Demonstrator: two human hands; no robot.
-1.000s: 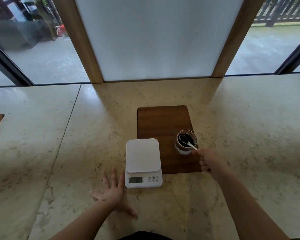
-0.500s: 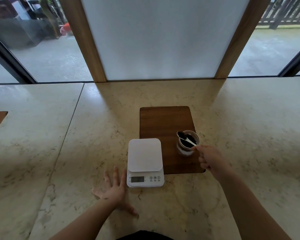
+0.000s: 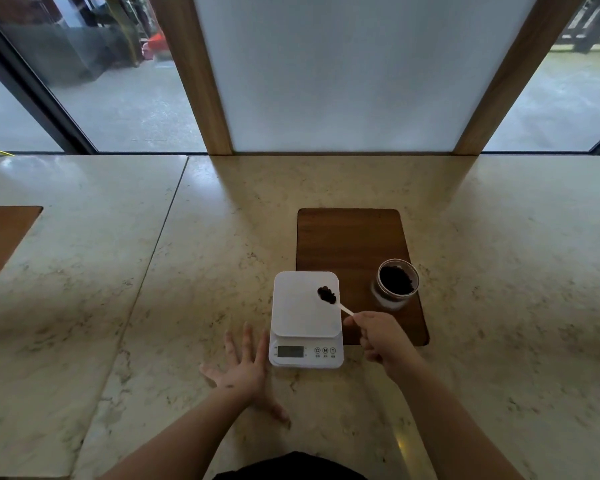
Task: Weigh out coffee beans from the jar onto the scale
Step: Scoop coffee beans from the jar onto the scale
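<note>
Spoon (image 3: 334, 301): bean-laden bowl points up-left over scale (image 3: 305, 308), handle pinched in right hand (image 3: 383, 337).
Left hand (image 3: 242, 370): flat, splayed, empty on counter (image 3: 153, 306).

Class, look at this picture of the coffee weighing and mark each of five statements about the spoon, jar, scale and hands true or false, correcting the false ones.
1. The spoon holds beans above the scale. True.
2. The jar has its lid on. False: it is open, with beans showing inside.
3. The left hand lies flat on the counter beside the scale. True.
4. The jar stands on the scale. False: it stands on the wooden board, to the right of the scale.
5. The right hand grips the jar. False: it holds the spoon's handle, apart from the jar.
</note>
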